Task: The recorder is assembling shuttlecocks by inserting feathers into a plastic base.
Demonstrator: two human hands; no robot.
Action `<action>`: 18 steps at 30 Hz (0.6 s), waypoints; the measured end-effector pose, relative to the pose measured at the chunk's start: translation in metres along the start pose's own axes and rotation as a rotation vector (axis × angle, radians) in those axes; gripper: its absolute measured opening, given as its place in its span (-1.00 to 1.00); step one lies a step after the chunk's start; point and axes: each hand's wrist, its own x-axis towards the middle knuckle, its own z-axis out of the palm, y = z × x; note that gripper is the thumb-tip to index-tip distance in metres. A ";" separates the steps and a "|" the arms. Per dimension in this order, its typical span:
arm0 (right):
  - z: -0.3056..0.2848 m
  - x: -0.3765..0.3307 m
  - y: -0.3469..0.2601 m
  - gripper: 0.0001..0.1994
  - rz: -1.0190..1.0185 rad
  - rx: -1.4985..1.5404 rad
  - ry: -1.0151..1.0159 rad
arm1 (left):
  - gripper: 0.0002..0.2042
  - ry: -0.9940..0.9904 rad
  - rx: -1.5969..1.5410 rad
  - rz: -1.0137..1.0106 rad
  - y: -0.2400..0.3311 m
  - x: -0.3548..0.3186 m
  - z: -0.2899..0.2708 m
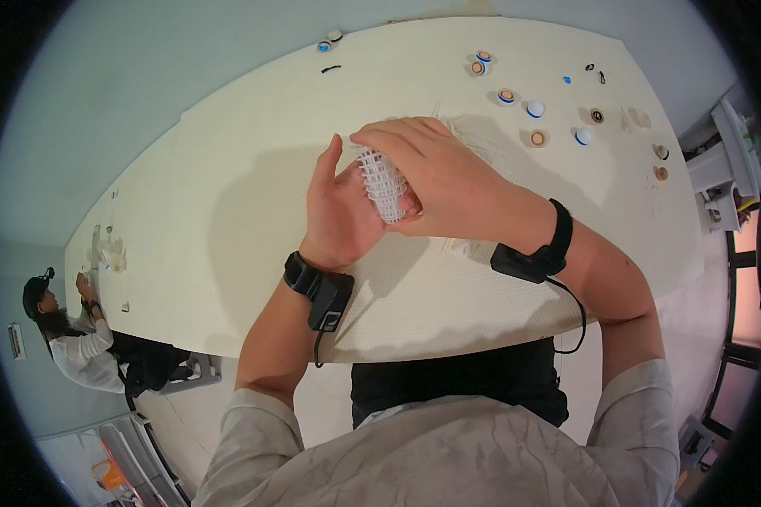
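Between my two hands, over the middle of the white table, sits a white mesh cylinder (pixel 384 184) with an open grid wall, slightly tilted. My left hand (pixel 344 209) is palm up against its lower left side, thumb stretched out; fingertips show beyond the cylinder, and the other fingers are hidden. From above and the right, my right hand (pixel 435 179) curves around the cylinder, fingers bent over its top end and thumb near its bottom end. Beneath and behind the hands lie thin pale strands (pixel 479 139), partly covered.
Several small round pieces, including a white ball-like one (pixel 535 108) and a tan-centred one (pixel 539 138), lie on the table (pixel 262 279) at far right. Small black bits (pixel 331 69) lie farther back. At far left, another person (pixel 80 346) sits at the table edge.
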 end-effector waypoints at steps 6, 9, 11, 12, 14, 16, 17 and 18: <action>-0.005 0.003 0.001 -0.21 -0.023 0.019 -0.029 | -0.19 -0.087 -0.011 0.011 -0.001 0.002 -0.004; -0.006 0.002 0.003 -0.21 -0.026 0.035 -0.020 | -0.26 0.139 0.037 0.029 -0.002 0.002 0.013; -0.004 0.002 0.001 -0.21 -0.040 0.044 0.001 | -0.28 -0.063 0.043 0.017 0.000 0.001 -0.001; -0.003 0.002 0.002 -0.21 -0.033 0.041 0.010 | -0.28 -0.063 0.044 0.019 0.000 0.001 0.001; -0.003 0.002 0.004 -0.21 -0.029 0.038 0.019 | -0.29 -0.021 0.005 0.037 -0.001 0.001 0.005; -0.005 0.002 0.003 -0.21 -0.021 0.017 0.013 | -0.33 -0.065 -0.008 0.033 0.000 0.001 0.002; -0.004 0.002 0.002 -0.21 -0.020 0.017 0.011 | -0.38 -0.109 -0.019 0.029 0.000 0.002 0.000; -0.002 0.002 0.001 -0.21 -0.008 0.034 0.019 | -0.38 -0.108 -0.018 0.032 0.000 0.002 -0.002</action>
